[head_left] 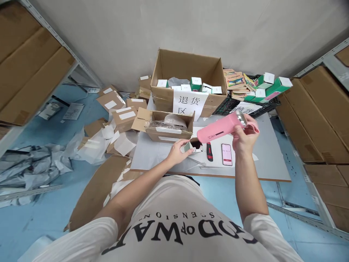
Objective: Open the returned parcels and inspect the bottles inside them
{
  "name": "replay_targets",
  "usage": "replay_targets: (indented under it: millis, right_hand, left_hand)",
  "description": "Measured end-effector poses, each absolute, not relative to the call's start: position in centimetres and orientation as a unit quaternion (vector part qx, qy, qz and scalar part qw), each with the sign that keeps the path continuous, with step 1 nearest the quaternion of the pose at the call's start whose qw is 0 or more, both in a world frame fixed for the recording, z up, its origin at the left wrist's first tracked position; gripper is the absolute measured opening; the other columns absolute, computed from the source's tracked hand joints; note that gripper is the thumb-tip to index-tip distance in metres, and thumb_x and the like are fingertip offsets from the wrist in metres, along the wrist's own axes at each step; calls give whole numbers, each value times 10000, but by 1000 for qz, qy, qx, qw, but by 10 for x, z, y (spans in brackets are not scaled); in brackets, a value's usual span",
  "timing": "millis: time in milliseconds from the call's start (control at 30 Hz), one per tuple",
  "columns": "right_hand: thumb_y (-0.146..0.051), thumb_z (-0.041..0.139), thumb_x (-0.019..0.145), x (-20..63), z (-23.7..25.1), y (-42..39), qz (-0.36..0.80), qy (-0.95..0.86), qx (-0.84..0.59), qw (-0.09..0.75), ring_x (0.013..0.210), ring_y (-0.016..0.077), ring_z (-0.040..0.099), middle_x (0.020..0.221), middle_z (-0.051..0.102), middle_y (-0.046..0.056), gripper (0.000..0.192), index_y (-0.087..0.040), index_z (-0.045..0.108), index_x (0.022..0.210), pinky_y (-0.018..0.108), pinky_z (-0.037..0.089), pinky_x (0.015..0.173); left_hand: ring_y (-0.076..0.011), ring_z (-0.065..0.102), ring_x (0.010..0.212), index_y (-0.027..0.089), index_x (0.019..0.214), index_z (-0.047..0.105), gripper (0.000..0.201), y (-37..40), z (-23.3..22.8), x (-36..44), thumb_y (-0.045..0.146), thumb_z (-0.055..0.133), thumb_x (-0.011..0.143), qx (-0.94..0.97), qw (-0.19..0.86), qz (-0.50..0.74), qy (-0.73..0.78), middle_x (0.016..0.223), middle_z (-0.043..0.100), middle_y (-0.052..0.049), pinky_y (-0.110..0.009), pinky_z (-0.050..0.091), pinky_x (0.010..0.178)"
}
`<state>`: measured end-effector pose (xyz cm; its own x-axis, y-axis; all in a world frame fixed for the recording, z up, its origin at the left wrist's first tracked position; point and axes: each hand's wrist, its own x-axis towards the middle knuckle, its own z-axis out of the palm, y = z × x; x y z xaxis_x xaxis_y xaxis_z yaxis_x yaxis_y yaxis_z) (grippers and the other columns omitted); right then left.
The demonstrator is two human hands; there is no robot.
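Observation:
My right hand (pixel 243 140) holds a pink bottle (pixel 218 130) by its silver-capped end, tilted above the white table (pixel 269 153). My left hand (pixel 178 152) rests low over the table's front part and grips a small grey-green box (pixel 188 147). Just beyond the left hand sits a small open cardboard box (pixel 169 127) with clear plastic wrap and a white item inside. A red and black utility knife (pixel 209 151) and a phone (pixel 227 154) with a pink screen lie on the table under the bottle.
A large open carton (pixel 188 78) with small white and green boxes and a paper sign stands at the back. A black crate (pixel 245 103) with booklets and green boxes is to its right. Flat cartons, paper and grey bags litter the blue floor (pixel 40 203) on the left. Shelves with cartons flank both sides.

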<state>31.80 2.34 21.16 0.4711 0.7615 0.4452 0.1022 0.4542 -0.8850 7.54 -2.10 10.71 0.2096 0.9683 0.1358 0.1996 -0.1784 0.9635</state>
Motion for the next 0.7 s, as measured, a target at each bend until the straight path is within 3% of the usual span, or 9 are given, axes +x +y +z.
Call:
replay_targets:
  millis: [100, 300, 533, 700]
  right_hand:
    - [-430, 807, 542, 324, 208, 23, 179, -449, -467, 740, 1070, 252, 583, 1142, 574, 52, 570, -212, 606, 1028, 429, 504, 878]
    - [-415, 802, 559, 314, 172, 14, 213, -427, -469, 743, 1043, 235, 592, 1096, 576, 43, 605, -230, 579, 1090, 417, 484, 913]
    - [-389, 747, 629, 301, 138, 1, 293, -362, -514, 721, 946, 192, 597, 1147, 544, 50, 544, -259, 544, 1116, 301, 542, 655]
    - [-375, 726, 646, 301, 127, -3, 333, -332, -518, 714, 879, 148, 588, 1063, 555, 15, 506, -266, 544, 1106, 281, 537, 635]
  left_hand:
    - [-242, 587, 1102, 183, 1136, 618, 379, -19, 95, 75, 327, 659, 788, 733, 367, 365, 441, 1185, 615, -108, -421, 483, 958]
    - [-281, 506, 1188, 176, 1257, 531, 547, -12, 72, 95, 232, 707, 742, 855, 271, 244, 368, 1239, 584, -135, -476, 369, 1041]
    - [-271, 512, 1069, 212, 1074, 624, 357, -8, 60, 103, 111, 685, 737, 835, 280, 267, 392, 1077, 594, -107, -436, 426, 939]
    - [-253, 493, 1046, 197, 1028, 599, 273, -14, 53, 100, 122, 668, 774, 815, 286, 299, 407, 1041, 551, -91, -408, 446, 897]
